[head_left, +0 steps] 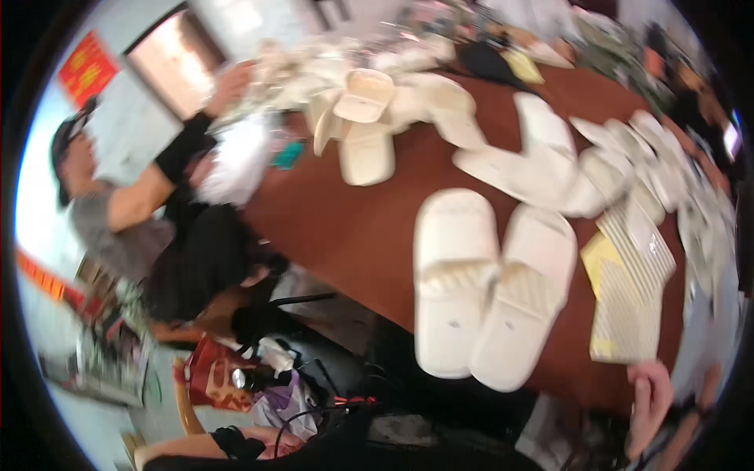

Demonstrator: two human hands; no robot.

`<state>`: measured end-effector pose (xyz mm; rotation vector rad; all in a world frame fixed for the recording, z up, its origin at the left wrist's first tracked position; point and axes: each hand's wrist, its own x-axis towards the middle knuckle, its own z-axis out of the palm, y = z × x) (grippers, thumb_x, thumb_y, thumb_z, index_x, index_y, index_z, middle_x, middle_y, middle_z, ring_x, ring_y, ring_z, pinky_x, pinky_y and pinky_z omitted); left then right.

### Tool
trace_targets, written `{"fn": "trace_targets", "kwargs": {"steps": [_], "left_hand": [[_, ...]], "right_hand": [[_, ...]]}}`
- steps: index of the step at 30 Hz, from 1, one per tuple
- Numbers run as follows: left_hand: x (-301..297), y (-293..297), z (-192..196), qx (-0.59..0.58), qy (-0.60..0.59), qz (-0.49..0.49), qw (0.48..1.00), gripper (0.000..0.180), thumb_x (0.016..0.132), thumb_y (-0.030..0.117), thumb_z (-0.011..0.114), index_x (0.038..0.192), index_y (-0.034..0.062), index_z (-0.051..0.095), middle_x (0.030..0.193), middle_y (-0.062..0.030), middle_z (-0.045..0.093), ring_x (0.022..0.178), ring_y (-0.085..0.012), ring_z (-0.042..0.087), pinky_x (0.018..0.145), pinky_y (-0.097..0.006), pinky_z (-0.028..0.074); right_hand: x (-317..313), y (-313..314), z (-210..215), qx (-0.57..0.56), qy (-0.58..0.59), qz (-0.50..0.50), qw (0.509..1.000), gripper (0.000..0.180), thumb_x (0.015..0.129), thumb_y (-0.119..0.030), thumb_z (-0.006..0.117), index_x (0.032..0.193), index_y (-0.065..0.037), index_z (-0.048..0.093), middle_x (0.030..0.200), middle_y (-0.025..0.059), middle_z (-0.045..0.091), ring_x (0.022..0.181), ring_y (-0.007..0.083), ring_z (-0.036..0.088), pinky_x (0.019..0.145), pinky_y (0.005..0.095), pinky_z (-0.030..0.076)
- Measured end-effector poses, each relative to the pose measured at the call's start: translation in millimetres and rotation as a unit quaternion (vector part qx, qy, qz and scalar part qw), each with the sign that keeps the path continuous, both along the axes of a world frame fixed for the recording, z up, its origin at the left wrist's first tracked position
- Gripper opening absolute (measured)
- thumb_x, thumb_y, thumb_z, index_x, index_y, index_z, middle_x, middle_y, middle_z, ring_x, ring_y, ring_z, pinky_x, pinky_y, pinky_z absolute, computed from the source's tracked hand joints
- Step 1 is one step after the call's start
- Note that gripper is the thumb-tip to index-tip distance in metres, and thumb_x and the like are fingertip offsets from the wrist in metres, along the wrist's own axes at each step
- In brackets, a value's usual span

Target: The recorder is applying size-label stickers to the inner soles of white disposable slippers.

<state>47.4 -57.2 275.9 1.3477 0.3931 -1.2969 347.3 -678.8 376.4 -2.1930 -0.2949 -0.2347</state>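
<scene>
My left hand [271,441] is low at the left, past a black wristband and beside a dark cable. Its fingers are blurred, so I cannot tell how they lie. My right hand [650,388], at the lower right, has curled fingers at the table edge, just below striped plastic bags [628,314]; whatever it may hold cannot be made out. A pair of white slippers [455,286] lies side by side at the table's near edge, toes away from me. Beyond it, more white slippers [542,161] lie loose, and another slipper pair [367,149] rests farther left.
The brown table [338,228] carries a pile of slippers [306,74] at the back and another slipper heap [652,157] at the right. A seated co-worker [126,212] reaches over the left side, near a white plastic bag [239,157]. A red bag [216,377] stands below.
</scene>
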Motion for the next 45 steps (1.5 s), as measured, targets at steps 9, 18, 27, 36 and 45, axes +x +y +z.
{"fn": "trace_targets", "kwargs": {"steps": [9, 18, 27, 36, 45], "left_hand": [[167, -2, 23, -0.074, 0.118, 0.056, 0.989, 0.045, 0.091, 0.024, 0.069, 0.111, -0.0139, 0.055, 0.110, -0.0268, 0.065, 0.103, -0.0342, 0.065, 0.091, -0.041, 0.053], [185, -32, 3, -0.076, 0.046, -0.040, 0.995, 0.040, 0.085, 0.015, 0.076, 0.113, -0.0058, 0.057, 0.104, -0.0149, 0.067, 0.098, -0.0236, 0.065, 0.087, -0.036, 0.053], [149, -32, 5, 0.059, -0.146, -0.107, 0.982, 0.024, 0.089, 0.012, 0.070, 0.106, -0.0030, 0.061, 0.095, -0.0118, 0.071, 0.089, -0.0169, 0.068, 0.081, -0.030, 0.053], [169, -52, 49, 0.286, -0.501, -0.152, 0.802, 0.017, 0.085, 0.011, 0.064, 0.096, -0.0028, 0.064, 0.078, -0.0148, 0.066, 0.071, -0.0226, 0.065, 0.067, -0.033, 0.051], [242, -151, 88, 0.202, -0.749, -0.112, 0.621, 0.026, 0.084, 0.004, 0.066, 0.107, -0.0022, 0.059, 0.115, -0.0178, 0.060, 0.109, -0.0344, 0.058, 0.093, -0.037, 0.047]], "right_hand": [[6, 43, 16, 0.037, -0.041, 0.072, 0.996, 0.016, 0.082, 0.003, 0.062, 0.097, 0.002, 0.067, 0.088, 0.0110, 0.068, 0.079, 0.0212, 0.064, 0.073, 0.0288, 0.048], [-44, 40, 30, 0.040, -0.090, 0.071, 0.993, 0.014, 0.088, -0.005, 0.061, 0.097, 0.004, 0.066, 0.090, 0.0106, 0.068, 0.083, 0.0170, 0.064, 0.076, 0.0261, 0.048], [-79, 52, 41, 0.032, -0.159, 0.104, 0.981, 0.013, 0.086, 0.000, 0.060, 0.097, 0.004, 0.066, 0.090, 0.0118, 0.068, 0.081, 0.0202, 0.064, 0.073, 0.0280, 0.049], [-73, 69, 42, 0.012, -0.143, 0.138, 0.980, 0.014, 0.085, 0.001, 0.062, 0.099, 0.002, 0.067, 0.092, 0.0106, 0.068, 0.084, 0.0194, 0.067, 0.076, 0.0289, 0.051], [-10, 145, -25, -0.056, -0.234, 0.194, 0.951, 0.027, 0.084, -0.011, 0.065, 0.109, -0.003, 0.061, 0.105, 0.0131, 0.064, 0.105, 0.0304, 0.057, 0.095, 0.0394, 0.040]]}}
